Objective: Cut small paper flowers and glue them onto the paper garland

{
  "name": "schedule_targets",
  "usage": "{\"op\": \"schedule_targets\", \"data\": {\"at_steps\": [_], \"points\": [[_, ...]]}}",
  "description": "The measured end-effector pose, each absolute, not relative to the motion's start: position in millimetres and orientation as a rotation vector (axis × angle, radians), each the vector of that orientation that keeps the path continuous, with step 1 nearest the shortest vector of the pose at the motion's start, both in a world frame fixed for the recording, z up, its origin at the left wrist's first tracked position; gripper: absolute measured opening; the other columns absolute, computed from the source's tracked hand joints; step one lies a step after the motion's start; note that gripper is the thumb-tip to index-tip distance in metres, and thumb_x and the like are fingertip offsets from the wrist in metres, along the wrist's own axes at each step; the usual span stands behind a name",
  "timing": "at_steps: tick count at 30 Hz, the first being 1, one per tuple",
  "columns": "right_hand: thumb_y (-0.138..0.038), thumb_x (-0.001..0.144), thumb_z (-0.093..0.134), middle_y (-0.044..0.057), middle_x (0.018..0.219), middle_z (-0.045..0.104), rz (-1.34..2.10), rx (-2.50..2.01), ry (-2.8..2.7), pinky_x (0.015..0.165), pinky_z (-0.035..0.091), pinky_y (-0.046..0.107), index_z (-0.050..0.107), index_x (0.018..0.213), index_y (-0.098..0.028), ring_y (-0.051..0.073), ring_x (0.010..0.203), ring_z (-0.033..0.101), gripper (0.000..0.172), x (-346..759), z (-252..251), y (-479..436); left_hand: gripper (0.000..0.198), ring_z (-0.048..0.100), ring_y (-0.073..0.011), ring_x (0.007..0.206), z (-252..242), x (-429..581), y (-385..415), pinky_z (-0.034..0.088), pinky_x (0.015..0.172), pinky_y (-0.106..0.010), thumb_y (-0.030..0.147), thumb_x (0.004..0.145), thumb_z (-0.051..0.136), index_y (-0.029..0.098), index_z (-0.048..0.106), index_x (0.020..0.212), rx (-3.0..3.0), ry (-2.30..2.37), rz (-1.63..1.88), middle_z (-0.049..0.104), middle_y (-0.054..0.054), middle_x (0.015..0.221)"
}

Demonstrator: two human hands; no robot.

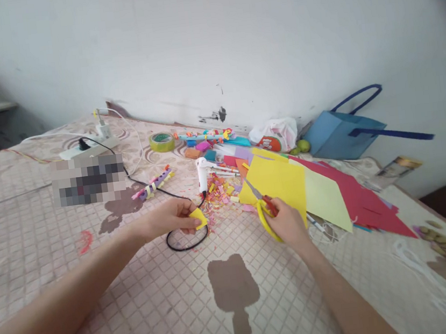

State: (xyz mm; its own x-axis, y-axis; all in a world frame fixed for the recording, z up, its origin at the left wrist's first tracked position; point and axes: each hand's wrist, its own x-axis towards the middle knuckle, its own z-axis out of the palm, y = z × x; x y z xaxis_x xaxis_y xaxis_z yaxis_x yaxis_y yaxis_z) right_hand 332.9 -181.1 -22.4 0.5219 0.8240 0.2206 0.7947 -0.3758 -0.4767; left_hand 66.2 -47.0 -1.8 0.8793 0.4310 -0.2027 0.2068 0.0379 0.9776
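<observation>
Between the thumb and fingers of my left hand [172,216] is a small yellow paper piece [199,218]. My right hand [289,221] is closed round scissors [261,205] with yellow and red handles, their blades pointing up and left. Behind that hand lies a large yellow sheet [279,179], partly over a pale green sheet [326,197] and a red sheet [369,203]. Colourful paper scraps [220,191] are heaped between my hands, beside a white glue gun [202,175] whose black cord loops near my left hand.
A power strip [70,152] and a blurred patch [86,181] are at the left. A decorated purple stick [154,186] lies behind my left hand. Yellow-green tape [162,142], a white plastic bag [281,130] and a blue bag [341,133] stand near the wall.
</observation>
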Motion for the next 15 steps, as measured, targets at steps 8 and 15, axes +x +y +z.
{"op": "schedule_targets", "data": {"at_steps": [8,15], "points": [[-0.035,0.076,0.057,0.015,0.097,0.064,-0.342,-2.41,-1.376,0.076,0.043,0.033,0.056,0.103,-0.01,0.026,0.091,0.06,0.037,399,-42,-173,0.026,0.057,-0.009,0.057,-3,72,-58,0.046,0.058,-0.02,0.037,0.073,0.064,0.012,0.063,0.077,1.552,0.624,0.222,0.065,-0.001,0.065],[-0.035,0.08,0.053,0.017,0.09,0.06,-0.424,-2.411,-1.394,0.075,0.041,0.039,0.057,0.093,-0.011,0.029,0.088,0.056,0.028,390,-32,-175,0.024,0.055,-0.0073,0.056,-5,75,-63,0.044,0.056,-0.018,0.035,0.072,0.066,0.012,0.063,0.076,1.511,0.629,0.281,0.063,0.0,0.064]]}}
